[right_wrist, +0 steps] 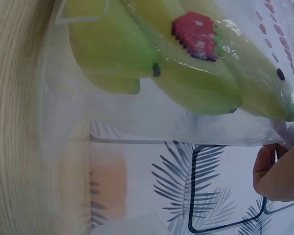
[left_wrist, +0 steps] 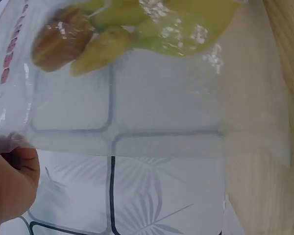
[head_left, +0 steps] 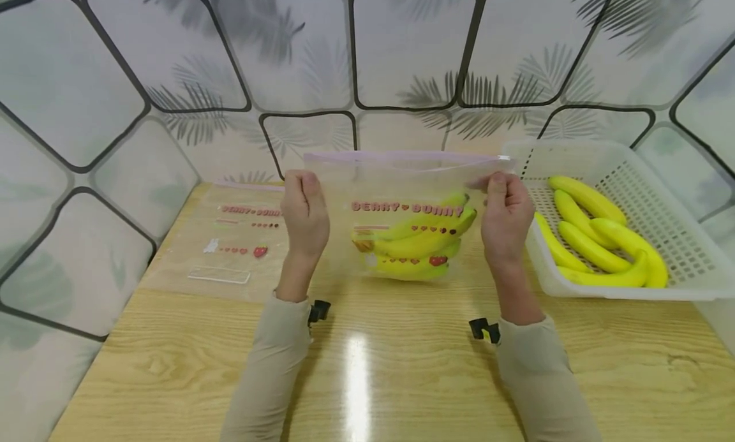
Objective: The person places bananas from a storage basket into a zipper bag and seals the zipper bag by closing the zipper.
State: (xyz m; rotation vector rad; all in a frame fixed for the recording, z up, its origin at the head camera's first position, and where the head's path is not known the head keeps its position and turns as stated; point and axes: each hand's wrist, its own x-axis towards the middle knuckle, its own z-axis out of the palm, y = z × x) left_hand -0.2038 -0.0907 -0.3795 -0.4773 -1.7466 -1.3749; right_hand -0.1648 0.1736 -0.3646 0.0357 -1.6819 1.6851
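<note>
Fingers [head_left: 293,190] of left hand [head_left: 307,215] and right hand [head_left: 508,215] grip a banana-filled bag [head_left: 402,179] between a flat bag [head_left: 198,260] and basket [head_left: 620,293] of bananas [head_left: 598,246].

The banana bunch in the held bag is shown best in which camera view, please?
The head view is best, showing the banana bunch end to end through the bag. Left wrist shows mainly its brown stem end; right wrist, mainly its tips, closer.
</note>
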